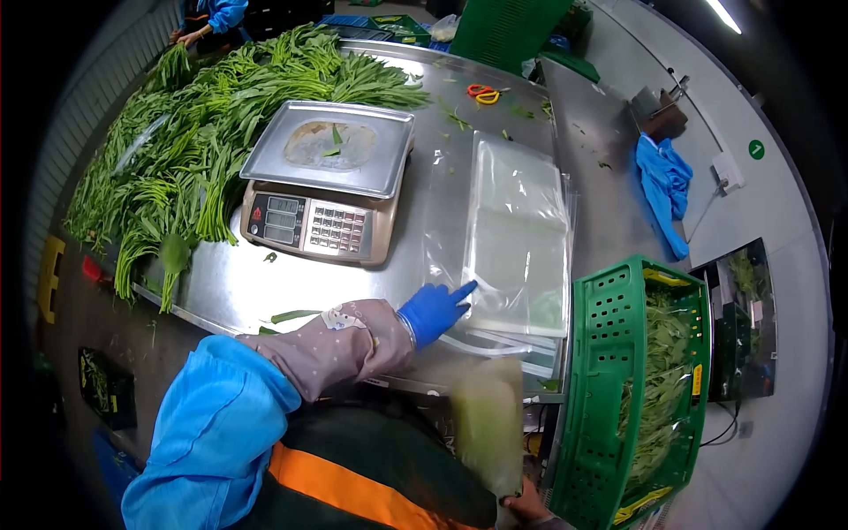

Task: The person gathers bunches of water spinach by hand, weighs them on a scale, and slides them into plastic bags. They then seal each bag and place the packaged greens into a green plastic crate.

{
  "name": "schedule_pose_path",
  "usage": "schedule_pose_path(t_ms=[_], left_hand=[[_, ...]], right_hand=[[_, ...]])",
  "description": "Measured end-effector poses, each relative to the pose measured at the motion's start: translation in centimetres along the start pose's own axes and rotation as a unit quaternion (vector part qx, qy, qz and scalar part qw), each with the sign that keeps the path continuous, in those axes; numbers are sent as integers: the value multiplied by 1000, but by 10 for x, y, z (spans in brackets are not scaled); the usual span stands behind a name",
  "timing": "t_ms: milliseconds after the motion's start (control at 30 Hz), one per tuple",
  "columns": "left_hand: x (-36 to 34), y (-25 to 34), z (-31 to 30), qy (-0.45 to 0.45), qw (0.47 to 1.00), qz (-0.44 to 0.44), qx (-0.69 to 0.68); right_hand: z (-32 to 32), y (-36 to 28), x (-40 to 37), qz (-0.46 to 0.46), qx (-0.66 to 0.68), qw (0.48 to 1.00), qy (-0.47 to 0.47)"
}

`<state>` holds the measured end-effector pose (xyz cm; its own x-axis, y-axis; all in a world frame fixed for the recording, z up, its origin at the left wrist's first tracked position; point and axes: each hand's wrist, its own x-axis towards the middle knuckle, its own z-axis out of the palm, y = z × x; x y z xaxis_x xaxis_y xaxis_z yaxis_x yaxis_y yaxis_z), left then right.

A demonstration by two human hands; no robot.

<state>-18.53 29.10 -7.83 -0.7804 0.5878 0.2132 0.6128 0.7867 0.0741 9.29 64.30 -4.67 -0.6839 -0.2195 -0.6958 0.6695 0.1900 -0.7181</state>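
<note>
My left hand (433, 314), in a blue glove, rests at the left edge of a stack of clear plastic bags (519, 238) on the metal table. Its index finger is stretched onto the bags. My right hand (527, 502), bare, is low at the bottom of the view, at the lower end of a blurred bag of greens (490, 424), with its fingers wrapped there. A scale (314, 221) with a metal tray (331, 146) stands left of the bags, a few leaf bits on the tray.
Leafy greens (194, 132) are heaped across the table's left side. Red and yellow scissors (486, 94) lie at the back. A green crate (605, 371) with packed greens stands right. A blue cloth (662, 190) lies beyond. Another person's hands (190, 37) are at the far left.
</note>
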Motion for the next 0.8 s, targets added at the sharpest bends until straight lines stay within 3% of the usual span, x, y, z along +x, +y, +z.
schedule_pose_path(t_ms=[67, 133, 233, 333, 433, 533, 600, 667, 700, 800], left_hand=[[-2, 2, -17, 19, 999, -35, -4], [-2, 6, -29, 42, 996, -78, -31], [-5, 11, -49, 9, 995, -74, -64], [-8, 5, -66, -34, 996, -33, -77], [-16, 1, -73, 99, 989, 28, -109], [-23, 2, -87, 13, 995, 57, -82], [-20, 9, -84, -20, 988, 76, -134], [-13, 22, -87, -43, 983, 81, -159], [-12, 29, -87, 19, 983, 88, -159], [-11, 36, -101, 40, 974, 109, -195]], right_hand=[[23, -29, 8, -13, 93, 995, 18], [18, -47, 21, -46, 31, 998, -23], [15, -86, 38, -61, -48, 993, -85], [4, -112, 56, -48, -69, 988, -126], [-2, -115, 55, -26, -22, 995, -95], [9, -127, 49, -18, 64, 997, -41], [17, -129, 51, -15, 98, 995, -18], [25, -133, 65, -31, 62, 997, -23], [29, -137, 73, -38, 46, 998, -24], [38, -160, 95, -31, 127, 990, -58]])
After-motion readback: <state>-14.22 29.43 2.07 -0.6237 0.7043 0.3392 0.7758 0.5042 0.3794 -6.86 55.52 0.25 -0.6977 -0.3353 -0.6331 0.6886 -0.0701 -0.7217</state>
